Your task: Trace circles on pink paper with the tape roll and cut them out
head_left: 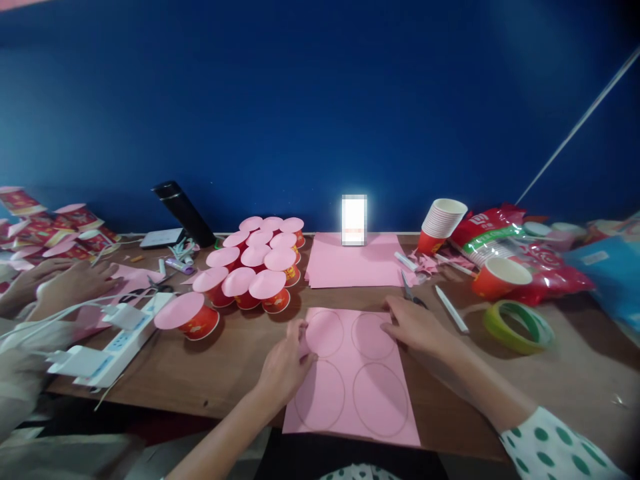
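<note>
A pink paper sheet [373, 400] with several drawn circles lies on the wooden table [230, 363] right in front of me. My left hand [286, 367] pinches the sheet's upper left corner, fingers closed on the paper. My right hand [415, 325] rests on the sheet's upper right corner, fingers curled down onto it. Scissors [411, 292] lie just beyond my right hand.
Red paper cups capped with pink discs [255, 267] cluster at centre left. A pink paper stack [355, 263], a phone [354, 220], stacked cups [443, 223], one red cup [500, 277], a tape roll [520, 327] and a power strip [117, 340] surround them. Another person's hands [60, 287] work at left.
</note>
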Tool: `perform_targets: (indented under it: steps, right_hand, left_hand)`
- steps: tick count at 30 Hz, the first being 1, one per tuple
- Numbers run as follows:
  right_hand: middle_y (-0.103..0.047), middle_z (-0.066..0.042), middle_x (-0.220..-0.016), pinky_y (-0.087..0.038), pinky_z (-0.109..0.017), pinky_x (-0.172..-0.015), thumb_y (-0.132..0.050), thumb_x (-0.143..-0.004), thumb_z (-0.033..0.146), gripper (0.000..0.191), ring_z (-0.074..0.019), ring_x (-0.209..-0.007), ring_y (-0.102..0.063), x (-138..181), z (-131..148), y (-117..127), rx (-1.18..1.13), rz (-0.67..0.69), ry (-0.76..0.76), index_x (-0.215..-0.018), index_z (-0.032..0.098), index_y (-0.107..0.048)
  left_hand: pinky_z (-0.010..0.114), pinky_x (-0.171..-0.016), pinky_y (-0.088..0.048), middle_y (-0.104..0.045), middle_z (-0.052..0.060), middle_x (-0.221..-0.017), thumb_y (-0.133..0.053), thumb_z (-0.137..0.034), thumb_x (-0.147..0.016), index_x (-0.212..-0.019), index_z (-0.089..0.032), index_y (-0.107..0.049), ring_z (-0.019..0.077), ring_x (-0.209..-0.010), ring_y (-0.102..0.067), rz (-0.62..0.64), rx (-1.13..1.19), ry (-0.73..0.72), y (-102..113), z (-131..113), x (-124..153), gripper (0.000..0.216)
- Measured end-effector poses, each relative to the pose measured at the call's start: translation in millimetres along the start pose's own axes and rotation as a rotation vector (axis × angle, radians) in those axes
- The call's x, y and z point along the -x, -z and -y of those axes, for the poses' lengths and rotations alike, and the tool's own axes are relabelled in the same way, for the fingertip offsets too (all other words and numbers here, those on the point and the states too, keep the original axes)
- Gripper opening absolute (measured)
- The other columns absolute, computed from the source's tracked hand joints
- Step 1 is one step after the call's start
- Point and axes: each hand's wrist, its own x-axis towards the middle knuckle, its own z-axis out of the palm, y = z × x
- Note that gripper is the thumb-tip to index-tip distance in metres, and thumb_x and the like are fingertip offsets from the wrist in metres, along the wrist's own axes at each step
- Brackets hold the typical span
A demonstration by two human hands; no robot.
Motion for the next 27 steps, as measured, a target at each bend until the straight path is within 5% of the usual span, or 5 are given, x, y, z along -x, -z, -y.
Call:
perform_targets:
  steps: [5, 7, 12, 18, 27]
  right_hand:
    - [-0.058, -0.003, -0.082, -0.031, -0.025, -0.058, -0.056, -0.074, 0.025, 0.009, -0.0161, -0.070, -0.052, -1.5, -2.6, -1.2, -0.011, -0.024, 0.027, -0.080, 0.019, -0.051]
    - [-0.057, -0.002, -0.077, -0.030, -0.025, -0.057, -0.055, -0.074, 0.021, 0.006, -0.0148, -0.067, -0.050, -1.2, -2.1, -1.6, -0.055, -0.027, 0.049, -0.075, 0.020, -0.049]
    - [-0.055, 0.002, -0.068, -0.032, -0.025, -0.056, -0.049, -0.078, 0.021, 0.003, -0.0140, -0.062, -0.050, -3.5, -2.6, -0.8, -0.284, -0.025, 0.011, -0.077, 0.021, -0.047]
    - [-0.054, 0.002, -0.070, -0.038, -0.025, -0.059, -0.051, -0.078, 0.027, 0.008, -0.0134, -0.064, -0.050, -8.7, -7.7, 7.8, -0.517, -0.167, 0.003, -0.077, 0.020, -0.048]
    - [-0.048, 0.005, -0.063, -0.037, -0.022, -0.052, -0.057, -0.076, 0.040, 0.022, -0.0105, -0.055, -0.046, -18.4, -19.9, 5.8, -0.790, -0.263, -0.060, -0.079, 0.020, -0.047]
  left_hand:
    - [0.030, -0.066, -0.041, -0.058, 0.001, -0.081, -0.053, -0.018, -0.073, -0.139, -0.017, -0.014, 0.0179, -0.066, -0.056, -0.126, 0.176, -0.044, -9.0, 8.2, -0.2, 0.077]
    - [0.030, -0.067, -0.043, -0.059, 0.000, -0.079, -0.055, -0.020, -0.073, -0.139, -0.016, -0.022, 0.0177, -0.066, -0.056, -0.151, 0.254, -0.068, -8.1, 8.9, -2.4, 0.074]
    - [0.032, -0.078, -0.043, -0.066, 0.006, -0.090, -0.059, -0.029, -0.072, -0.094, -0.016, -0.065, 0.0231, -0.086, -0.058, -0.090, 0.384, -0.146, 0.2, 3.1, -12.8, 0.026]
    - [0.027, -0.070, -0.043, -0.067, 0.006, -0.087, -0.053, -0.037, -0.079, -0.094, -0.013, -0.065, 0.0209, -0.080, -0.058, 0.113, 0.644, -0.165, 0.1, -2.9, -22.2, 0.031]
    - [0.023, -0.047, -0.029, -0.050, 0.000, -0.052, -0.058, -0.043, -0.073, -0.057, -0.013, -0.057, 0.0121, -0.051, -0.042, 0.116, 0.554, -0.023, -5.7, -3.7, -24.5, 0.034]
